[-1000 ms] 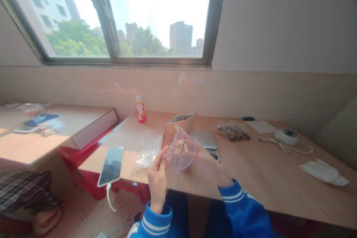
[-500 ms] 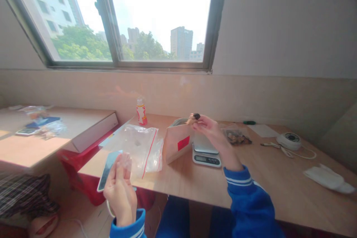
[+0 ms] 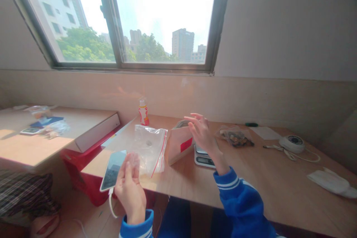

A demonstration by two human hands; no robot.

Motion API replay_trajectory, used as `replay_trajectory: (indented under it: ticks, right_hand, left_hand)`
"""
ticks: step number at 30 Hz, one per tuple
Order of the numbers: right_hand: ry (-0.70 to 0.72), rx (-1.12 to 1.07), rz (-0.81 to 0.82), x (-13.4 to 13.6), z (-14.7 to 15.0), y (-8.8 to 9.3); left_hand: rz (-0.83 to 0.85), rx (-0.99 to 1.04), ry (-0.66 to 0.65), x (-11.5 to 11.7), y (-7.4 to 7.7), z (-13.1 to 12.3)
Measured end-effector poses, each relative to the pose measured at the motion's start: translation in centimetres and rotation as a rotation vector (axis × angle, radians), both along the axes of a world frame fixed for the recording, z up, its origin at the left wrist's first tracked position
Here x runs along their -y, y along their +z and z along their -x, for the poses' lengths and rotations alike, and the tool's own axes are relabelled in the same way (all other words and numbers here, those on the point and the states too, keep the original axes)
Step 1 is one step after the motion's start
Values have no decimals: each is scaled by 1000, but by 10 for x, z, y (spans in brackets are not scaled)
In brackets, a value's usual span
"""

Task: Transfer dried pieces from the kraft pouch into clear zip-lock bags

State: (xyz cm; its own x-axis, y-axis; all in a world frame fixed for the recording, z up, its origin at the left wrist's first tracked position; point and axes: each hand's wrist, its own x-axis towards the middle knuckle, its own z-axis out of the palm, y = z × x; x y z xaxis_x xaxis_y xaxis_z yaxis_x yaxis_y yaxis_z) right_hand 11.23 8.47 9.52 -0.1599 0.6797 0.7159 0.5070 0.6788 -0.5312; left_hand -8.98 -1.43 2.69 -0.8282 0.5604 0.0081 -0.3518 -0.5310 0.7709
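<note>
The left hand (image 3: 129, 189) is pinching one small clear bag (image 3: 133, 162), and its grip is clamped shut on it, just in front of one phone (image 3: 113, 170). The right hand (image 3: 201, 134) is hanging over one kitchen scale (image 3: 204, 160), and its grip is open, with the fingers spread apart. One big clear zip bag (image 3: 150, 149) is lying on the surface (image 3: 279, 178) beside one brown paper bag (image 3: 180, 145).
</note>
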Motion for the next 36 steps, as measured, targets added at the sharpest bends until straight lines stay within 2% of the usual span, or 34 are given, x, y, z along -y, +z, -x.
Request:
replay_trajectory:
  ticks: [3, 6, 9, 14, 20, 23, 24, 26, 27, 29, 30, 31, 33, 34, 35, 36]
  right_hand:
    - [224, -164, 145, 24, 12, 0]
    - [436, -274, 408, 41, 25, -2]
    - [453, -491, 515, 44, 28, -3]
    - [477, -729, 523, 37, 14, 0]
    - [417, -673, 406, 39, 16, -5]
    - [418, -571, 369, 34, 10, -10]
    - [384, -544, 339, 28, 3, -14]
    - [212, -486, 241, 9, -20, -27]
    - [53, -452, 164, -3, -35, -38]
    - [-319, -222, 79, -30, -69, -64]
    - [-518, -54, 86, -42, -87, -80]
    - [-593, 0, 115, -52, -104, -95]
    - [-683, 73, 171, -64, -133, -123]
    - [-725, 111, 199, -66, -146, -134]
    - [-758, 152, 223, -67, -156, -144]
    - [-788, 200, 242, -67, -165, -152]
  left_hand:
    - [-55, -75, -47, 3, 3, -15]
    - [-85, -123, -221, 9, 7, -31]
    - [-61, -141, -367, 14, 9, -38]
    - [-3, -241, -527, 14, 8, -25]
    - [56, -384, -664, 16, 10, -15]
    - [119, -492, -595, 16, 11, -10]
    - [123, -477, -534, 15, 11, -7]
    - [111, -354, -360, 12, 11, 0]
    - [108, -271, -267, 10, 10, 4]
    - [133, -144, -129, 5, 5, 13]
    - [162, -116, -97, 1, -1, 17]
    - [198, -122, -105, -3, -8, 22]
    - [291, -244, -168, -14, -26, 32]
    - [358, -380, -206, -19, -37, 36]
    - [439, -579, -217, -25, -47, 41]
    - [517, -827, -174, -31, -55, 45]
